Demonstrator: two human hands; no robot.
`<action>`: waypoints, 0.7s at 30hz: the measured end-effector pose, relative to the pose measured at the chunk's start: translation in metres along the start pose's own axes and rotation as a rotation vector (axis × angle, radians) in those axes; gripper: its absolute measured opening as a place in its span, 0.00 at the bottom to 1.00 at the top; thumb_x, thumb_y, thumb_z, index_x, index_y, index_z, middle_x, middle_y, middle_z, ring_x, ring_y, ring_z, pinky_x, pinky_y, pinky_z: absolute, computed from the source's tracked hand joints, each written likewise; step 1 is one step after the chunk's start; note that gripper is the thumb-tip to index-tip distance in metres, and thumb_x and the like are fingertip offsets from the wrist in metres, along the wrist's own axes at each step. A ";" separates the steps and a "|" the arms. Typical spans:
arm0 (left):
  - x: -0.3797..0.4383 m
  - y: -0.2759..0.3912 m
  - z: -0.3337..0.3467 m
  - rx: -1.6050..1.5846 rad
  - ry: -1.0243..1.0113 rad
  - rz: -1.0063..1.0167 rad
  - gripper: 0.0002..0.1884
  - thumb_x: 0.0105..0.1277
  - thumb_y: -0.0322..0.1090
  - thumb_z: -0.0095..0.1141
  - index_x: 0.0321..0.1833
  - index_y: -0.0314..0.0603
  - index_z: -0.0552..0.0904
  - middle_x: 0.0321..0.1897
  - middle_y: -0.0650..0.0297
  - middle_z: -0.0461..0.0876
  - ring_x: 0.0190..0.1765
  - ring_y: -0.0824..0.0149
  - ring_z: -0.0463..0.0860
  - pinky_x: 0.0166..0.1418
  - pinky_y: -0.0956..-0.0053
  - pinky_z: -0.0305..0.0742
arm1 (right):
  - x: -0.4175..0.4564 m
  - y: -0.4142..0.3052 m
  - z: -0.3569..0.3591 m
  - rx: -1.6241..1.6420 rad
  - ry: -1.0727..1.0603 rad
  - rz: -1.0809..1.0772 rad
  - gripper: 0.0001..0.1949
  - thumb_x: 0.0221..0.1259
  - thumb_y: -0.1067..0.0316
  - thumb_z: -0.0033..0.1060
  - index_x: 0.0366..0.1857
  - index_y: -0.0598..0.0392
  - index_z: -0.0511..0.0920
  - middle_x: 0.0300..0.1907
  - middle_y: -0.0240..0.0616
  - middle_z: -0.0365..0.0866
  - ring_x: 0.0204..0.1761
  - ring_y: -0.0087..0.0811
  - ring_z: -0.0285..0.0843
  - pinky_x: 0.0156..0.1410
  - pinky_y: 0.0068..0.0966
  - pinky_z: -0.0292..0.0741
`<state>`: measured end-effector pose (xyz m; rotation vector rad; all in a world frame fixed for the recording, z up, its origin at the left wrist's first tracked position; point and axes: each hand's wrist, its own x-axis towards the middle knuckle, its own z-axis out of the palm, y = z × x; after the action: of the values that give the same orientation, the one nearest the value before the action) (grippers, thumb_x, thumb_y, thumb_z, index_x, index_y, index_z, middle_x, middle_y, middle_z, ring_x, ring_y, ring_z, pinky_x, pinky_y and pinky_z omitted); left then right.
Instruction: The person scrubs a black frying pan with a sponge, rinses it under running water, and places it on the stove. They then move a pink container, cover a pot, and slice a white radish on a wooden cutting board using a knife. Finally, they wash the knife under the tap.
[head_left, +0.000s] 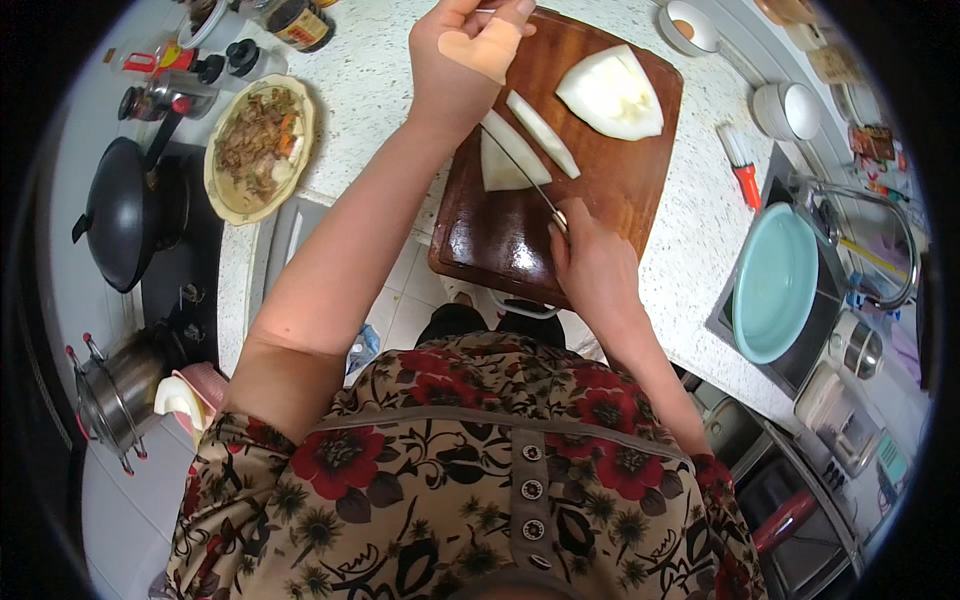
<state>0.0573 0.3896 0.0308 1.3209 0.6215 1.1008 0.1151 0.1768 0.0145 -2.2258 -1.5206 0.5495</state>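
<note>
My right hand (596, 259) grips a knife (529, 174) by its handle, the blade seen nearly edge-on over a dark wooden cutting board (622, 202). Under and beside the blade lies a flat piece of pale, white-fleshed vegetable or melon (510, 159). A narrow strip (544, 135) of the same flesh rests just right of it. One larger pale chunk (615, 94) sits at the board's upper right. Above the board's upper left edge is my left hand (476, 37), fingers bent, with a tan patch on it; what its fingertips touch cannot be told.
A scalloped dish of food (217, 180) stands left, near bottles and a black wok (120, 214) on the hob. At right are a brush with a red handle (744, 176), white bowls (787, 111) and a turquoise basin (776, 285) at the sink.
</note>
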 end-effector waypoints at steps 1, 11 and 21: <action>-0.001 -0.004 -0.001 0.004 0.003 -0.002 0.10 0.69 0.29 0.56 0.50 0.34 0.80 0.35 0.68 0.81 0.36 0.78 0.78 0.42 0.85 0.72 | 0.002 0.001 0.001 -0.020 -0.011 -0.002 0.08 0.63 0.68 0.56 0.42 0.55 0.72 0.26 0.53 0.80 0.28 0.55 0.79 0.32 0.47 0.73; -0.009 -0.018 -0.001 0.035 -0.042 -0.011 0.10 0.68 0.28 0.54 0.50 0.32 0.80 0.35 0.67 0.82 0.36 0.77 0.79 0.43 0.84 0.73 | 0.006 -0.003 -0.003 -0.059 -0.024 0.003 0.08 0.62 0.67 0.57 0.42 0.55 0.73 0.26 0.52 0.81 0.30 0.54 0.80 0.33 0.45 0.75; -0.011 0.003 -0.008 -0.037 0.048 -0.023 0.11 0.69 0.28 0.54 0.51 0.33 0.80 0.37 0.64 0.82 0.37 0.75 0.80 0.44 0.82 0.75 | -0.008 0.013 -0.016 -0.074 0.028 0.080 0.07 0.62 0.67 0.57 0.38 0.56 0.72 0.26 0.50 0.80 0.27 0.54 0.80 0.31 0.45 0.75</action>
<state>0.0455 0.3831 0.0298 1.2555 0.6474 1.1232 0.1310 0.1639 0.0217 -2.3487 -1.4659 0.4913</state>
